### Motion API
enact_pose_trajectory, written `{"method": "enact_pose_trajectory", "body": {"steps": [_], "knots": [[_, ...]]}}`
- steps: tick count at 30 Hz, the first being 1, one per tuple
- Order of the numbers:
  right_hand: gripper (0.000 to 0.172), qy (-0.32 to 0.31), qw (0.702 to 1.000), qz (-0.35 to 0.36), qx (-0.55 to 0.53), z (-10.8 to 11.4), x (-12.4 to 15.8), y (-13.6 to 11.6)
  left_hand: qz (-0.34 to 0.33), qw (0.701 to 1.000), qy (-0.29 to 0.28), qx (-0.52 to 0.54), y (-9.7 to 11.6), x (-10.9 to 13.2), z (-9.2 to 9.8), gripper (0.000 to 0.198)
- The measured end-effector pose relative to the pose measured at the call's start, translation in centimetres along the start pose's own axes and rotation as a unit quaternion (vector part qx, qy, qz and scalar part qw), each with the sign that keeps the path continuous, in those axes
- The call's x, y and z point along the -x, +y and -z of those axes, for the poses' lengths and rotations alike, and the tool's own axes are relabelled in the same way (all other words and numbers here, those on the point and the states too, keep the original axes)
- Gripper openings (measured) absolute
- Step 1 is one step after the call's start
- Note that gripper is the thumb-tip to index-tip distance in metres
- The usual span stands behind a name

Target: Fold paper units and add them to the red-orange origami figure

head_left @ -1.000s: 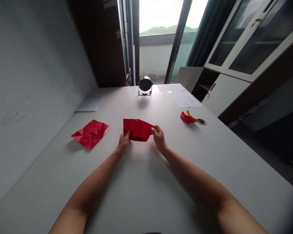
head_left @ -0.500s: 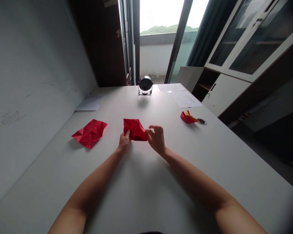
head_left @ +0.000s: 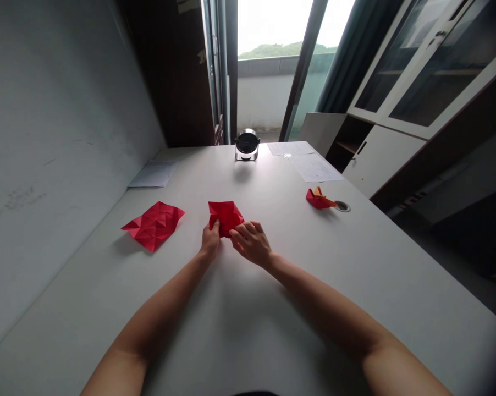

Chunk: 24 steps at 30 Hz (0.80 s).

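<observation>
A folded red paper (head_left: 224, 214) lies on the white table (head_left: 248, 308) in front of me. My left hand (head_left: 210, 242) pinches its near left corner, fingers closed on it. My right hand (head_left: 251, 242) has come in from the right and presses a folded flap of the same paper over toward the left, fingers curled on its edge. Both forearms stretch out over the table.
A second creased red sheet (head_left: 154, 224) lies flat to the left. A small red-and-orange folded figure (head_left: 319, 198) sits at the right next to a cable hole (head_left: 342, 206). A small round fan (head_left: 247, 145) and white papers (head_left: 312, 166) lie at the far end; another white sheet (head_left: 153, 174) lies by the wall.
My right hand has moved left, carrying the paper's right side over onto the left, so the red paper now looks narrower. My left hand has stayed in place.
</observation>
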State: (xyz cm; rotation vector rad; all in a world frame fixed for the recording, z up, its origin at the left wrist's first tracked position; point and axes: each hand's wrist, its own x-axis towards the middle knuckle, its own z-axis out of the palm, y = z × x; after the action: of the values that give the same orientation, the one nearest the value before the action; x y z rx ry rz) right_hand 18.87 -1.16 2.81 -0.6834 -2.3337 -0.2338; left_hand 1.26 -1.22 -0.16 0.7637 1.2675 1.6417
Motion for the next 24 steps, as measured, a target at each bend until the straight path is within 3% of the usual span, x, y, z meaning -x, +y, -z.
{"method": "enact_pose_trajectory", "body": {"steps": [9,18,24], "knots": [[0.013,-0.002,0.996,-0.062,0.057,-0.7,0.1,0.8,-0.023,0.998,-0.062,-0.017,0.6,1.1,-0.8,0.029],[0.013,0.010,0.998,-0.048,-0.025,0.0,0.0,0.2,-0.038,0.996,-0.047,-0.059,0.5,0.6,-0.1,0.025],[0.011,0.030,0.994,-0.090,-0.055,0.2,-0.1,0.2,0.016,0.999,-0.027,0.005,0.4,0.0,0.0,0.031]]}}
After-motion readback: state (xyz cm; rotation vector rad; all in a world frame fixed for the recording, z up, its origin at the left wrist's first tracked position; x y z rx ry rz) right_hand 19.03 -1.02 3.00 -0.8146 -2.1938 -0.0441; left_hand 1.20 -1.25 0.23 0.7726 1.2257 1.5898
